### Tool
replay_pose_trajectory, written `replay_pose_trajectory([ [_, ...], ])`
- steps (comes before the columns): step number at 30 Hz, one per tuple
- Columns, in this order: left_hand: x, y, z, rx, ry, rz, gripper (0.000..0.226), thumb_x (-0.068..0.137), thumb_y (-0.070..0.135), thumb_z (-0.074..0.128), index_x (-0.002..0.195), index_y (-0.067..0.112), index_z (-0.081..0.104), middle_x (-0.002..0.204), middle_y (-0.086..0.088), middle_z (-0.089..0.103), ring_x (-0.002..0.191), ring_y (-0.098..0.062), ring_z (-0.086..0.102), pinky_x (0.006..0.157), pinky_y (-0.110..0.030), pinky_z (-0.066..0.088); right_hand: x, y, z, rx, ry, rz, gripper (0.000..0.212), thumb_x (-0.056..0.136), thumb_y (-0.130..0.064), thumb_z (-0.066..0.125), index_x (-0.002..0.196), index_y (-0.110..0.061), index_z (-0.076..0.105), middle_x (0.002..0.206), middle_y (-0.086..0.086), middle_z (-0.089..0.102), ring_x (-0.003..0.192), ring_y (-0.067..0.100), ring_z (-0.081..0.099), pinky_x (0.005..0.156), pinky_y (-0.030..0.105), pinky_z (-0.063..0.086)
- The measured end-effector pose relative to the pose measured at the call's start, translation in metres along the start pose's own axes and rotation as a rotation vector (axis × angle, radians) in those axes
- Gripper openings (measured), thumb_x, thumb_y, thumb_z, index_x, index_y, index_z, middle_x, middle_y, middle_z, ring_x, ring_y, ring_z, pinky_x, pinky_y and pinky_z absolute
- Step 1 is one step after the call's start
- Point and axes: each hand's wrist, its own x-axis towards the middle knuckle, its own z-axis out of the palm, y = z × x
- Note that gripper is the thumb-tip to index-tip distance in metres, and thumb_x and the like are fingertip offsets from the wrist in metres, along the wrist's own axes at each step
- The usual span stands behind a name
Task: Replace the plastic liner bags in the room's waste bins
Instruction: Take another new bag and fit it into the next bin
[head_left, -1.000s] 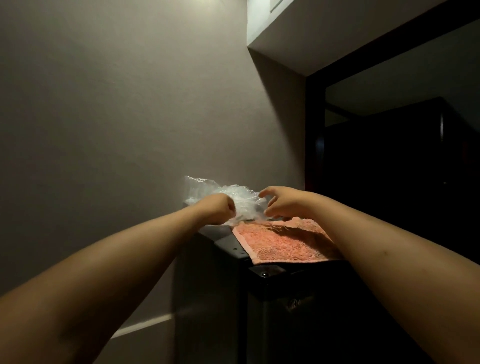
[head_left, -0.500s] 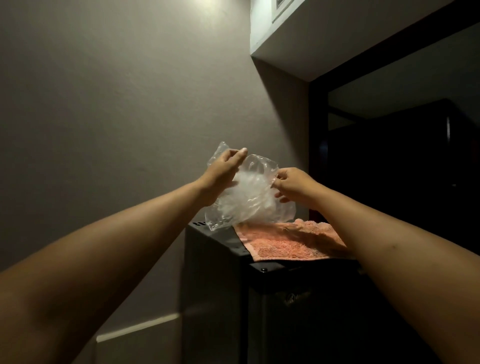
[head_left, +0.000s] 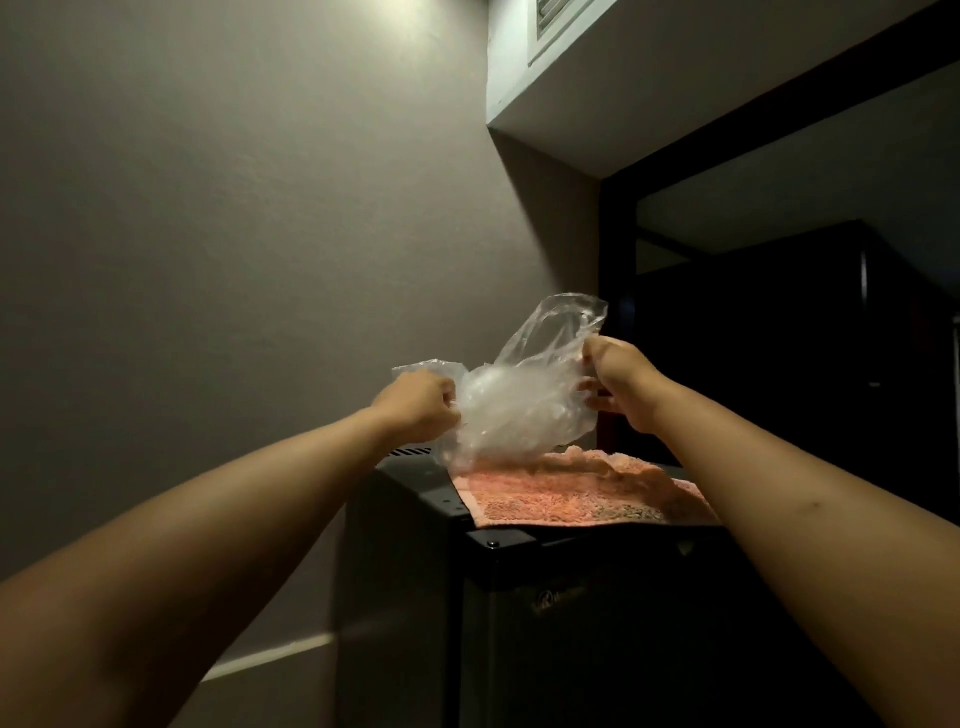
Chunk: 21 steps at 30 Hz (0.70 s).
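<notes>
Above a black mini fridge (head_left: 597, 613) topped with a pink towel (head_left: 566, 493), two bare hands stretch a crumpled clear plastic liner bag (head_left: 519, 400). Left hand (head_left: 421, 410) fingers clench its nine o'clock edge; right hand (head_left: 618, 384) fingers pinch its three o'clock edge, higher.

A: Head view status?
B: Left hand (head_left: 422, 410) is gripping one edge of the clear plastic bag (head_left: 511, 400), right hand (head_left: 621, 382) is pinching the opposite edge, slightly higher.
A: Bag position?
B: Hanging crumpled between both hands, its bottom touching the pink towel (head_left: 576, 491).
A: Towel?
B: Lying on top of the black mini fridge (head_left: 597, 623), beside the grey wall (head_left: 234, 234).
</notes>
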Motion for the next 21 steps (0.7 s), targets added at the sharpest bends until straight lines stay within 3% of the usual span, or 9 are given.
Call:
replay_pose_trajectory([
  [6, 0.001, -0.010, -0.008, -0.017, 0.092, -0.169, 0.020, 0.085, 0.020, 0.054, 0.065, 0.017, 0.050, 0.067, 0.001, 0.054, 0.068, -0.024, 0.052, 0.053, -0.028, 0.032, 0.006, 0.000, -0.015, 0.449, 0.304, 0.210, 0.032, 0.100, -0.018, 0.032, 0.097, -0.010, 0.062, 0.070, 0.007, 0.061, 0.044, 0.011, 0.056, 0.035, 0.016, 0.040],
  [8, 0.001, -0.013, -0.009, -0.055, 0.097, -0.216, 0.018, 0.084, 0.020, 0.054, 0.067, 0.015, 0.055, 0.069, -0.003, 0.059, 0.068, -0.025, 0.056, 0.052, -0.028, 0.035, 0.005, 0.001, -0.021, 0.570, 0.364, 0.258, 0.035, 0.102, -0.021, 0.032, 0.092, -0.008, 0.063, 0.059, 0.008, 0.059, 0.035, 0.014, 0.051, 0.037, 0.018, 0.041],
  [11, 0.000, -0.012, -0.009, -0.129, 0.075, -0.264, 0.012, 0.080, 0.019, 0.053, 0.073, 0.009, 0.058, 0.074, -0.008, 0.068, 0.068, -0.027, 0.068, 0.058, -0.035, 0.055, 0.003, 0.003, -0.023, 0.623, 0.193, 0.235, 0.041, 0.101, -0.044, 0.040, 0.104, -0.008, 0.060, 0.085, 0.014, 0.067, 0.070, 0.027, 0.066, 0.057, 0.030, 0.056],
  [13, -0.001, -0.009, -0.008, -0.143, 0.094, -0.260, 0.014, 0.080, 0.015, 0.050, 0.088, 0.006, 0.057, 0.081, -0.013, 0.071, 0.067, -0.026, 0.070, 0.062, -0.038, 0.061, 0.002, 0.004, -0.021, 0.489, -0.013, 0.173, 0.065, 0.088, -0.072, 0.049, 0.120, -0.016, 0.058, 0.110, 0.015, 0.064, 0.099, 0.031, 0.066, 0.080, 0.042, 0.060],
  [14, 0.000, -0.007, -0.008, -0.155, 0.113, -0.249, 0.020, 0.082, 0.012, 0.049, 0.101, 0.007, 0.052, 0.084, -0.014, 0.069, 0.066, -0.026, 0.070, 0.059, -0.038, 0.060, 0.002, 0.005, -0.017, 0.351, -0.102, 0.127, 0.067, 0.082, -0.072, 0.060, 0.127, -0.022, 0.056, 0.120, 0.012, 0.061, 0.108, 0.030, 0.063, 0.085, 0.043, 0.058],
  [16, 0.000, -0.002, -0.009, -0.223, 0.122, -0.195, 0.041, 0.086, 0.004, 0.045, 0.122, 0.020, 0.036, 0.086, -0.014, 0.065, 0.066, -0.028, 0.067, 0.049, -0.035, 0.056, 0.000, 0.008, -0.009, 0.005, -0.219, 0.021, 0.051, 0.084, -0.038, 0.077, 0.129, -0.023, 0.056, 0.119, 0.005, 0.060, 0.104, 0.019, 0.062, 0.076, 0.036, 0.056],
  [18, -0.001, 0.005, -0.012, -0.309, 0.096, -0.142, 0.057, 0.086, -0.005, 0.042, 0.128, 0.033, 0.034, 0.086, -0.015, 0.064, 0.066, -0.029, 0.067, 0.044, -0.031, 0.053, -0.004, 0.009, -0.001, -0.252, -0.218, -0.027, 0.016, 0.087, -0.007, 0.067, 0.102, -0.011, 0.064, 0.092, 0.007, 0.061, 0.072, 0.011, 0.061, 0.059, 0.026, 0.050],
  [19, 0.000, 0.007, -0.013, -0.362, 0.096, -0.137, 0.058, 0.086, -0.007, 0.041, 0.126, 0.035, 0.039, 0.088, -0.015, 0.063, 0.067, -0.029, 0.066, 0.046, -0.032, 0.055, -0.004, 0.010, 0.001, -0.264, -0.191, -0.021, 0.006, 0.088, -0.003, 0.062, 0.091, -0.007, 0.064, 0.082, 0.008, 0.058, 0.063, 0.010, 0.058, 0.054, 0.026, 0.051],
  [21, 0.004, 0.013, -0.016, -0.524, 0.121, -0.169, 0.051, 0.088, -0.007, 0.037, 0.120, 0.030, 0.052, 0.090, -0.014, 0.061, 0.066, -0.027, 0.062, 0.048, -0.031, 0.055, -0.003, 0.011, 0.004, -0.143, -0.163, -0.017, 0.011, 0.091, 0.000, 0.055, 0.093, -0.007, 0.064, 0.086, 0.010, 0.057, 0.073, 0.017, 0.058, 0.066, 0.034, 0.057],
])
